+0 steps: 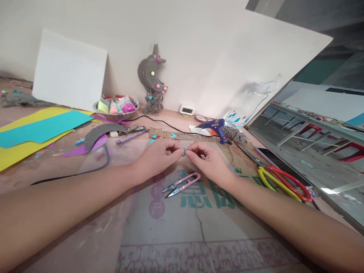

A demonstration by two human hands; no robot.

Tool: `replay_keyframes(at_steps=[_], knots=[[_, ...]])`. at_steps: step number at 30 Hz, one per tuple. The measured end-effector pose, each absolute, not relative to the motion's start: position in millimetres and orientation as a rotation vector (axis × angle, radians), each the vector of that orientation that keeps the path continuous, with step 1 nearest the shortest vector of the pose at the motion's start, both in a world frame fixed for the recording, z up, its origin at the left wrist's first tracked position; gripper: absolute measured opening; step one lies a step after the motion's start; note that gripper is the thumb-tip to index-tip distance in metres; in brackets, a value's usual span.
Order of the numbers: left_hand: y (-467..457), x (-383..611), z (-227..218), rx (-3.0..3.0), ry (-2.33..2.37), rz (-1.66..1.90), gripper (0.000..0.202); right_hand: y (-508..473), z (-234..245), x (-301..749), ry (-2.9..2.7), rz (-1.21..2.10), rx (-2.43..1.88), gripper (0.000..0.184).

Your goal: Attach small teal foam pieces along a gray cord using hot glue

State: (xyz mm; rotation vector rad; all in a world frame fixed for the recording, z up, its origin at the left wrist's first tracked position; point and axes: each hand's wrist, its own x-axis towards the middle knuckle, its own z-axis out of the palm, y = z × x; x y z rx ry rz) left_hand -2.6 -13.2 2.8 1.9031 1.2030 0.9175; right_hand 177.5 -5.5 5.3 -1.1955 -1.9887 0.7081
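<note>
My left hand (162,153) and my right hand (209,159) meet over the work mat, thumbs and forefingers pinched together. Between the fingertips is a small teal piece (184,152), mostly covered, so its exact shape is hard to make out. Just below my hands lie pink thread snips (183,185), blades pointing left. A grey strand of yarn (201,223) runs down the printed mat (159,235). Beyond my left hand, small teal heart-shaped pieces (153,136) rest on a strip of cardboard (187,135).
A blue glue gun (214,127), grey yarn bundle (235,133), red-and-yellow-handled scissors (284,184) and a phone (280,165) are at right. A grey moon ornament (152,74) hangs behind. At left are coloured sheets (45,129), a bowl (113,115) and a grey crescent (102,132).
</note>
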Motion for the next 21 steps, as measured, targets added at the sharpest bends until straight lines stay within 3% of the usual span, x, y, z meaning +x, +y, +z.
replay_keyframes(at_steps=[21], knots=[[-12.0, -2.7, 4.7, 1.902, 1.171, 0.931, 0.026, -5.2, 6.2, 179.3, -2.011, 0.703, -1.160, 0.023]])
